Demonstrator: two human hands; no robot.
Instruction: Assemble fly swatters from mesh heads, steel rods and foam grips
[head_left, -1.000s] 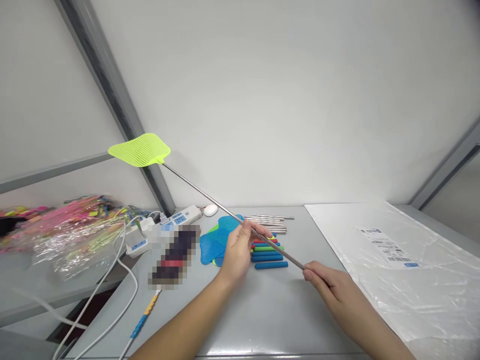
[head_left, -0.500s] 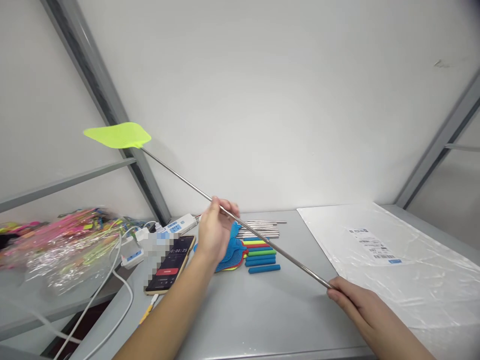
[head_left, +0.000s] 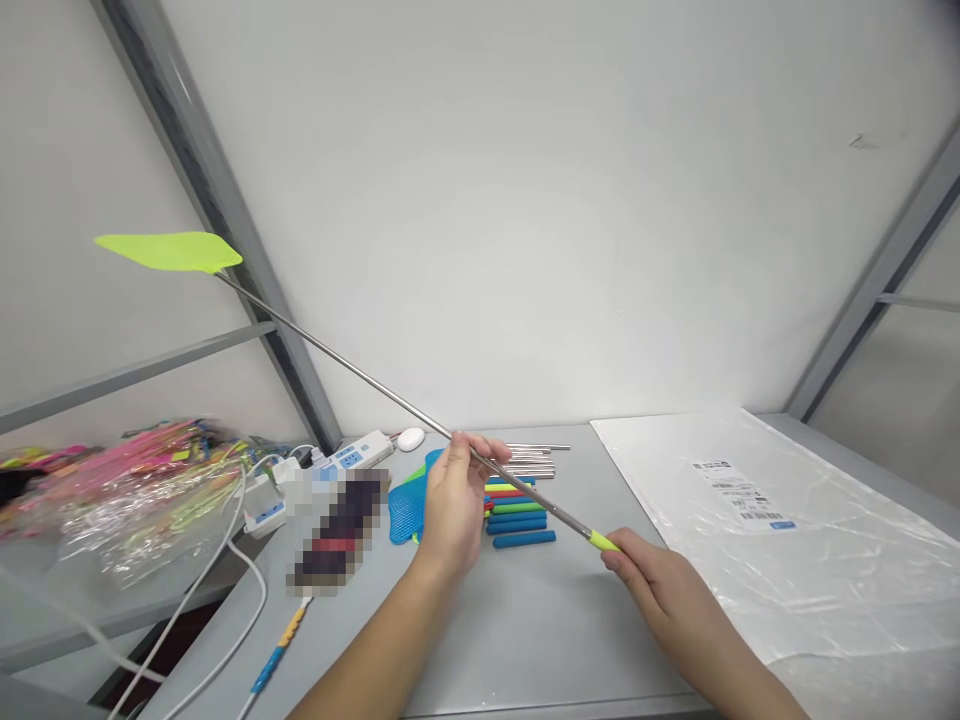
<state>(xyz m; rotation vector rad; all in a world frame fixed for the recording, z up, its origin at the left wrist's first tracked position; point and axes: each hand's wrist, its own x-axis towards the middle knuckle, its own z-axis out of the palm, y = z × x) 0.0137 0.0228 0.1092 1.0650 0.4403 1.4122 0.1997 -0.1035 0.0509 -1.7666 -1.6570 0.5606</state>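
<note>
A fly swatter with a yellow-green paddle [head_left: 176, 251] and a long thin metal rod [head_left: 360, 375] slants across my view, paddle raised at the upper left. My left hand [head_left: 457, 500] pinches the rod around its middle. At the lower end my right hand [head_left: 645, 575] grips a yellow-green handle [head_left: 602, 541], most of it hidden in the fingers. Beneath the rod, partly covered by my left hand, lie blue swatter heads [head_left: 407, 510], several coloured handle tubes [head_left: 523, 540] in a column, and several bare metal rods [head_left: 551, 448].
A blurred-out phone [head_left: 341, 535] with a cable lies at the left, beside white power strips [head_left: 360, 455]. Bagged colourful items [head_left: 165, 490] fill the left shelf. A white plastic sheet [head_left: 720, 540] with a label covers the table's right side. Grey metal posts [head_left: 202, 170] frame the wall.
The swatter has shifted left, its paddle farther left. My right hand has moved left and up, and a yellow-green handle now shows at it. My left hand sits a little lower and farther right.
</note>
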